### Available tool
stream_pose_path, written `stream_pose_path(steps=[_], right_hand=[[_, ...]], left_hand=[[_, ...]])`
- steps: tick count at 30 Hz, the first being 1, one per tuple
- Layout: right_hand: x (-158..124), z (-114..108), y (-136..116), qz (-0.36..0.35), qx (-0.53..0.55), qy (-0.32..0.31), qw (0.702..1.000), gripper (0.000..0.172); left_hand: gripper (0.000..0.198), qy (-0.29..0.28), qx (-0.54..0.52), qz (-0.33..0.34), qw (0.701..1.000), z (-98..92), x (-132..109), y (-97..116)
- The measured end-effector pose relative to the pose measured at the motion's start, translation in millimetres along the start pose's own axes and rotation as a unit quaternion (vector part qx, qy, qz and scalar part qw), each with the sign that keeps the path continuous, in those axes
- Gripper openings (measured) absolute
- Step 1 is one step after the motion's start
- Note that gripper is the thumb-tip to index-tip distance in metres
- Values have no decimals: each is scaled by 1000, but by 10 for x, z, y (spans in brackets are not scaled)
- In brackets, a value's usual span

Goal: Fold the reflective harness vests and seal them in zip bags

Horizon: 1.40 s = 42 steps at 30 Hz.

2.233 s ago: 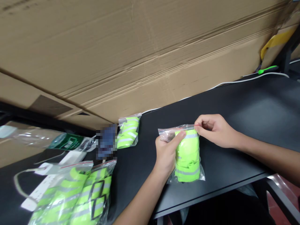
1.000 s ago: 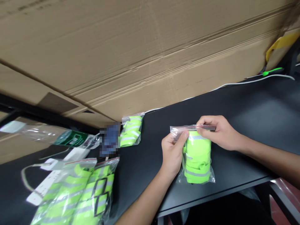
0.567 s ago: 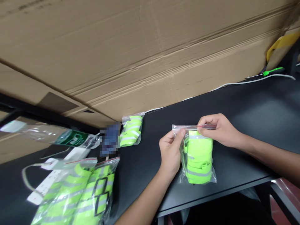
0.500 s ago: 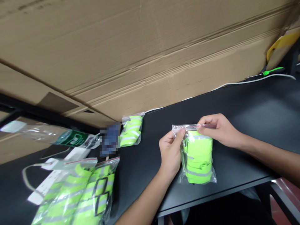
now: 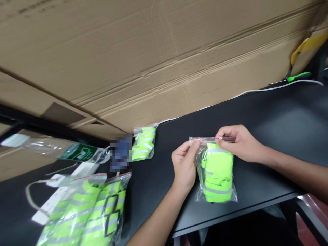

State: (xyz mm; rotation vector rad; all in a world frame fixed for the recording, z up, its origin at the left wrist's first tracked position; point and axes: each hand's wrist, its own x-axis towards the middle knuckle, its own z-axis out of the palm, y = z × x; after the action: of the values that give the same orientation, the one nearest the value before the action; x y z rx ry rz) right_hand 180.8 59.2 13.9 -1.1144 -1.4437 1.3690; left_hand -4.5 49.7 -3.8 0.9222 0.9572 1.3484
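Note:
A clear zip bag (image 5: 201,177) with a red line along its top edge lies near the front of the dark table. Inside it is a folded neon-yellow strap bundle (image 5: 217,176) with grey reflective stripes. My left hand (image 5: 185,165) pinches the bag's top left corner between thumb and fingers. The top right end of the same edge is pinched by my right hand (image 5: 238,142). Between the two hands the top edge is stretched straight.
Several bagged neon bundles (image 5: 77,212) lie at the left, partly over a white power strip (image 5: 51,205). Another bagged bundle (image 5: 144,143) rests against the cardboard (image 5: 164,92). A plastic bottle (image 5: 79,152) lies behind. A green-handled tool (image 5: 298,77) is far right.
My left hand has shifted slightly left along the bag's top edge, to its corner. My right hand keeps its pinch almost in place.

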Motion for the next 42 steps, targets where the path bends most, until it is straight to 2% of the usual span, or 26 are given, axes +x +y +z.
stream_pose_path(steps=[6, 10, 13, 19, 22, 27, 30, 32, 34, 36, 38, 39, 42], right_hand=[[-14, 3, -30, -30, -33, -2, 999, 15], [-21, -5, -41, -65, -53, 2, 996, 13], [-21, -22, -43, -62, -71, 3, 995, 13], [-10, -28, -94, -91, -161, -28, 982, 20], [-23, -25, -107, -145, -213, -49, 965, 24], [-14, -77, -93, -226, -240, -68, 942, 25], [32, -119, -53, -258, -295, -25, 920, 43], [62, -127, -14, -287, -348, 10, 892, 54], [82, -116, 24, -312, -388, 17, 867, 56], [91, -99, 50, -318, -401, 21, 859, 56], [93, -97, 61, -298, -384, 32, 873, 57], [93, -106, 61, -274, -361, 29, 891, 57], [90, -165, 41, -161, -233, -52, 958, 49]], left_hand=[[13, -35, 27, 15, 999, 6, -28, 4], [16, -47, 4, -3, 999, 26, -13, 17], [21, -63, -8, -13, 998, 22, 0, 22], [18, -65, 87, 54, 993, 58, -47, 47], [16, -64, 127, 72, 987, 89, -63, 63], [16, -100, 160, 83, 978, 86, -68, 97], [18, -109, 191, 115, 969, 83, -89, 105], [17, -114, 202, 124, 965, 86, -105, 94], [19, -123, 196, 104, 967, 86, -112, 76], [22, -127, 180, 63, 973, 79, -106, 59], [24, -126, 160, 24, 979, 68, -90, 52], [24, -122, 151, 13, 981, 62, -79, 51], [24, -101, 126, 11, 987, 46, -46, 59]])
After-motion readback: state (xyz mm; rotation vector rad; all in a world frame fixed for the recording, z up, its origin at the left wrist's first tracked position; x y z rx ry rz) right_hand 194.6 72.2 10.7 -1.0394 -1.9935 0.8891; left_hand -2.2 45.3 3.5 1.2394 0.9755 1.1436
